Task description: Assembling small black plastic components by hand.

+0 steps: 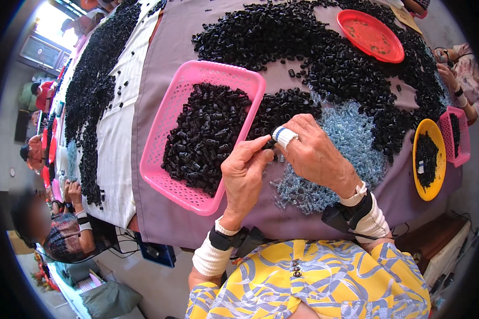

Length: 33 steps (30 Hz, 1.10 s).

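Observation:
My left hand (244,173) is closed in a pinch around a small black plastic piece (271,143). My right hand (316,153), with a white blue-striped band on one finger, meets it there with its fingers curled onto the same piece; its fingertips are partly hidden. Left of my hands stands a pink openwork basket (150,154) heaped with black plastic pieces (210,127). Beneath and beyond my right hand spreads a pile of small pale-blue, spring-like parts (356,135). More loose black pieces (285,106) lie just past my fingers.
Big heaps of black pieces (261,34) cover the far part of the purple tablecloth (165,42). A red tray (367,37) rests at the far right. A yellow bowl (437,183) and a small pink basket (464,151) sit by the right edge. People work at both sides.

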### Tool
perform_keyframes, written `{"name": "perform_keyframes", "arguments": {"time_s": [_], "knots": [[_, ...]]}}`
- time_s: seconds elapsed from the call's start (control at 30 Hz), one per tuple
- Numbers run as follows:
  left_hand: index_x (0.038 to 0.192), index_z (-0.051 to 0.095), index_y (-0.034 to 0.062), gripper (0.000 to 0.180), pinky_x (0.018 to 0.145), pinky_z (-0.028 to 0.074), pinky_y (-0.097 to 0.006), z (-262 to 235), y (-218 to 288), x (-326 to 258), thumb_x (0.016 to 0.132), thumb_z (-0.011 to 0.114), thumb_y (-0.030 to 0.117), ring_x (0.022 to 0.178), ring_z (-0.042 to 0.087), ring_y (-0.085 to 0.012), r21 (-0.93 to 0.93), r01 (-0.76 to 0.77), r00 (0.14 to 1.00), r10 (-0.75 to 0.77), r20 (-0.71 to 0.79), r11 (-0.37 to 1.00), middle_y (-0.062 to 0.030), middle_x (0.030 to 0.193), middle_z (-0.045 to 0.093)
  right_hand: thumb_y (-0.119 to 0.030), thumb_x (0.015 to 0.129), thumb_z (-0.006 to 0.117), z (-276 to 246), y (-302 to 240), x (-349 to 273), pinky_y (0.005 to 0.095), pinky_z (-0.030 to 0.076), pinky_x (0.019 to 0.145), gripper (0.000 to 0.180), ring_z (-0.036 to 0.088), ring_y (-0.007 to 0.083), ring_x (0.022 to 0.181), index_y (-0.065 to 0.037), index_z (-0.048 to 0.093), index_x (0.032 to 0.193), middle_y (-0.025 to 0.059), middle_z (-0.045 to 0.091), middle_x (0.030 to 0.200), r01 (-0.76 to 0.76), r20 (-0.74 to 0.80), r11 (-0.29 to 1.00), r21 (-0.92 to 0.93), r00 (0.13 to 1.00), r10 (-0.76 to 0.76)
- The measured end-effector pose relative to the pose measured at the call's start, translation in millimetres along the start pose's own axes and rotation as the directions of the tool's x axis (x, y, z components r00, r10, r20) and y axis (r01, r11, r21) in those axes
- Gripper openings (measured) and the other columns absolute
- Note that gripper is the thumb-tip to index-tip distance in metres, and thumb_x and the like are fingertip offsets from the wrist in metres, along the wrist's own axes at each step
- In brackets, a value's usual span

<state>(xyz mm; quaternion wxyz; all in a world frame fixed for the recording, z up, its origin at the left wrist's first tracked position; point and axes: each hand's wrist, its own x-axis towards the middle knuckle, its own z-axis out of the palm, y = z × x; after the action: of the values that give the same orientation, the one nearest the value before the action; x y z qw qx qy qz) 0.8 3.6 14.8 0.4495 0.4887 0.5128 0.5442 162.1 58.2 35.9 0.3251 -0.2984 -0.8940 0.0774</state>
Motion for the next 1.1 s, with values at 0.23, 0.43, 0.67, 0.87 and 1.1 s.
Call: {"name": "perform_keyframes", "arguments": {"time_s": [0.23, 0.43, 0.67, 0.87, 1.1], "knots": [[0.108, 0.067, -0.0006, 0.030, 0.071, 0.048, -0.021, 2.8, 0.2, -2.5, 0.080, 0.061, -0.011, 0.079, 0.059, -0.0094, -0.061, 0.013, 1.000, -0.015, -0.016, 0.998, -0.0045, 0.092, 0.063, 0.003, 0.071, 0.062, 0.8, 1.6, -2.1, 0.0406, 0.045, 0.075, 0.015, 0.053, 0.0318, 0.079, 0.002, 0.053, 0.083, 0.0141, 0.053, 0.081, 0.023, 0.006, 0.993, 0.120, 1.000, -0.024], [0.104, 0.067, -0.0042, 0.024, 0.073, 0.051, -0.023, 1.9, -1.8, -1.8, 0.081, 0.060, -0.011, 0.079, 0.062, -0.0116, 0.051, -0.011, 0.999, 0.013, -0.041, 0.999, -0.0054, 0.093, 0.063, -0.006, 0.074, 0.061, 6.2, 5.8, -2.9, 0.0389, 0.044, 0.076, 0.010, 0.054, 0.0301, 0.079, -0.001, 0.053, 0.076, 0.0144, 0.054, 0.078, 0.018, 0.050, 0.993, 0.121, 0.998, -0.024], [0.104, 0.067, -0.0041, 0.023, 0.073, 0.052, -0.023, 4.0, -6.6, -0.1, 0.082, 0.060, -0.010, 0.078, 0.063, -0.0118, 0.002, -0.032, 0.999, 0.032, -0.037, 0.999, -0.0058, 0.093, 0.063, -0.007, 0.073, 0.062, 7.5, 7.4, -1.4, 0.0389, 0.044, 0.075, 0.010, 0.054, 0.0294, 0.078, -0.002, 0.053, 0.076, 0.0135, 0.055, 0.077, -0.002, 0.046, 0.994, 0.108, 0.999, -0.003], [0.105, 0.068, -0.0011, 0.029, 0.068, 0.048, -0.022, 6.1, -2.2, 0.2, 0.079, 0.061, -0.011, 0.075, 0.059, -0.0100, -0.079, 0.060, 0.997, -0.064, -0.051, 0.995, -0.0047, 0.088, 0.062, -0.007, 0.074, 0.062, 7.4, 5.0, -2.0, 0.0384, 0.043, 0.074, 0.010, 0.054, 0.0287, 0.075, -0.003, 0.054, 0.076, 0.0122, 0.055, 0.075, 0.011, -0.001, 0.999, 0.044, 1.000, -0.011], [0.105, 0.068, -0.0011, 0.029, 0.068, 0.049, -0.022, 5.4, -4.8, -2.2, 0.079, 0.061, -0.010, 0.074, 0.060, -0.0100, -0.053, 0.016, 0.998, -0.019, -0.066, 0.998, -0.0050, 0.088, 0.063, -0.006, 0.075, 0.062, 9.9, 7.9, -2.3, 0.0382, 0.043, 0.074, 0.009, 0.055, 0.0293, 0.075, -0.003, 0.054, 0.076, 0.0125, 0.055, 0.074, -0.003, 0.032, 0.984, 0.178, 0.999, -0.002]]}}
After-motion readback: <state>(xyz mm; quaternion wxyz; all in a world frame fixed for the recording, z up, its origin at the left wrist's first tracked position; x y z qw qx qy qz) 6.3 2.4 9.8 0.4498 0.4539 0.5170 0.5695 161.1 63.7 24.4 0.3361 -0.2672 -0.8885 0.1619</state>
